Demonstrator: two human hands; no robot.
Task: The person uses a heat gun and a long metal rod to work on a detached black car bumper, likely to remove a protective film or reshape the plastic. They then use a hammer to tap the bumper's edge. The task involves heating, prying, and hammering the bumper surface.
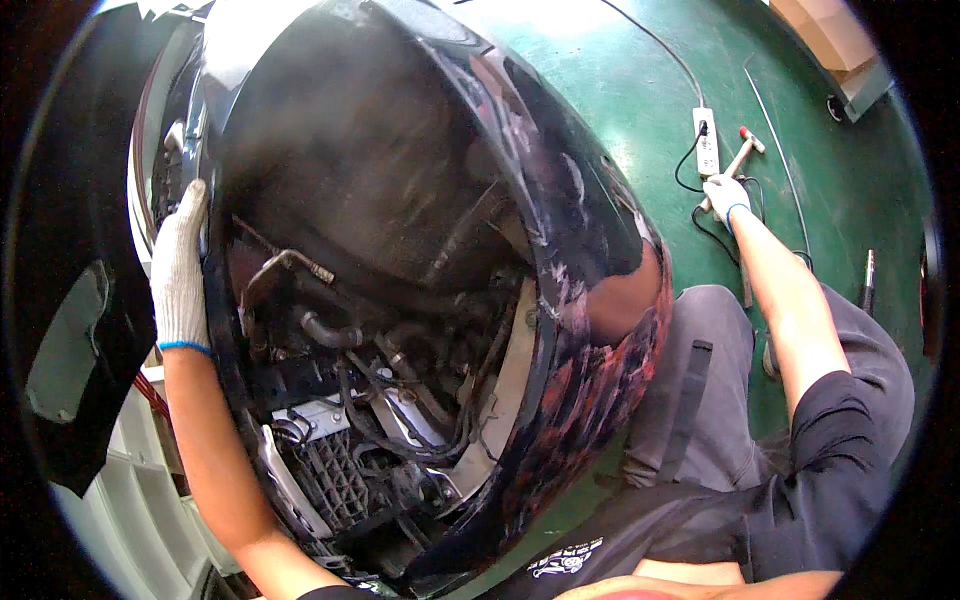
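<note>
A dark car fender (560, 230) curves round the exposed wheel well, its right side scuffed and streaked with red and white. My left hand (182, 270), in a white knitted glove, lies against the panel's left edge with the fingers stretched upward. Part of that hand's far side is hidden. Off to the right, above the green floor, my right hand (724, 194), also gloved, is closed round the pale handle of a hammer (742, 156). The hammer's small head has a red tip and points away from me.
A white power strip (706, 145) with dark cables lies beside the hammer. A thin rod (778, 130) and a dark tool with a metal end (868, 280) are farther right. Hoses and a bracket (310, 418) show inside the wheel well. A cardboard box (825, 35) stands far right.
</note>
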